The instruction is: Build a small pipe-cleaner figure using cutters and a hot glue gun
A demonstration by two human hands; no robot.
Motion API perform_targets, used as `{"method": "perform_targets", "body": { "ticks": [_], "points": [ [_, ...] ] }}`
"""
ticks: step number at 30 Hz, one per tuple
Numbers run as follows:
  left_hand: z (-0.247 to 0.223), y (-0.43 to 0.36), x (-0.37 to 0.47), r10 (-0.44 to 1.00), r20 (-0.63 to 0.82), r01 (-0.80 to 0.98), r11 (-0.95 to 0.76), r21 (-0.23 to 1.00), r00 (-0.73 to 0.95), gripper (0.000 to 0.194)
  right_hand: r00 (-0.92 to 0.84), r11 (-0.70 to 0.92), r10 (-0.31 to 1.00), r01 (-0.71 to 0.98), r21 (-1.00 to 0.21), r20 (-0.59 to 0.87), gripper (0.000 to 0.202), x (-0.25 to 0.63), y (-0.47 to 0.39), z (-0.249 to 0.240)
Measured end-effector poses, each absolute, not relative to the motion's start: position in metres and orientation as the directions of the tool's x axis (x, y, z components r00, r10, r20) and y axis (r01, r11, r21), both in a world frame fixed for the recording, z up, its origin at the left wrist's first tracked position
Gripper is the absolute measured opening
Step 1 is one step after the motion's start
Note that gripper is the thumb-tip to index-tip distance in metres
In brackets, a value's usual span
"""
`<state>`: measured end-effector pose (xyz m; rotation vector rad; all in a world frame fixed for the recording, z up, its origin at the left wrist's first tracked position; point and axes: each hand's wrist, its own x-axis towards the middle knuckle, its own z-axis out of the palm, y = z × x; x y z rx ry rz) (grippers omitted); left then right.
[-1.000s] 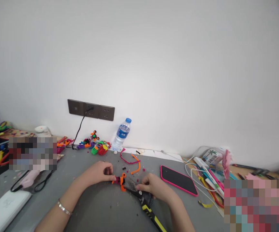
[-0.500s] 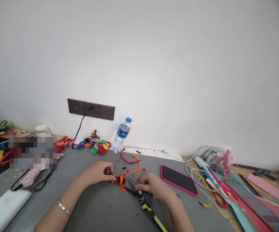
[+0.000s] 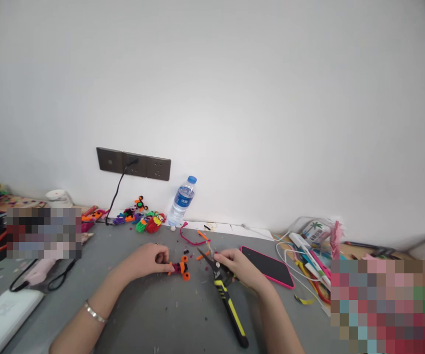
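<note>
In the head view my left hand [image 3: 152, 260] pinches the left end of a small pipe-cleaner figure [image 3: 179, 268]. The figure is orange, magenta and black, with two orange loops at its right end. To its right my right hand [image 3: 233, 265] is closed round the upper part of garden snips [image 3: 222, 291] with black and yellow handles. The snips' blades point up and left, apart from each other and clear of the figure. Just behind the blades lie an orange pipe cleaner [image 3: 202, 236], partly hidden, and a magenta pipe cleaner [image 3: 190, 241].
Finished-looking pipe-cleaner figures [image 3: 149, 222] stand by a water bottle [image 3: 183, 199] near the wall. A pink-cased phone [image 3: 267, 265] lies right of my right hand. Cables and craft bits crowd the right edge. A white box [image 3: 8, 322] and a pink corded tool [image 3: 42, 269] sit left.
The snips have moved up and away from the figure, with my right hand shifting slightly right and upward. The figure's orange loops have turned a little. The view has shifted slightly.
</note>
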<state>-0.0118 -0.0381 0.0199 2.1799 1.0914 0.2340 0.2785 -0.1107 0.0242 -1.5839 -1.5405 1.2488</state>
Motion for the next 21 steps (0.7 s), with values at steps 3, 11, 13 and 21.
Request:
{"method": "perform_targets", "body": {
  "ticks": [3, 11, 13, 21],
  "points": [
    [0.019, -0.038, -0.011, 0.772, -0.152, 0.662, -0.405, 0.63, 0.617, 0.04, 0.087, -0.148, 0.988, 0.347, -0.926, -0.125, 0.049, 0.282, -0.106, 0.021],
    [0.023, -0.038, -0.012, 0.788, -0.126, 0.633, -0.377, 0.676, 0.603, 0.052, 0.347, -0.072, 0.904, 0.699, -0.711, 0.25, 0.035, 0.288, -0.094, -0.001],
    [0.024, -0.039, -0.011, 0.808, -0.065, 0.629, -0.403, 0.665, 0.586, 0.05, 0.351, -0.141, 0.908, 0.772, -0.62, 0.231, 0.02, 0.285, -0.094, -0.006],
    [0.027, -0.045, -0.003, 0.85, 0.233, 0.555, -0.492, 0.671, 0.472, 0.029, 0.342, -0.198, 0.919, 0.831, -0.52, 0.197, 0.009, 0.275, -0.095, -0.013]
  ]
}}
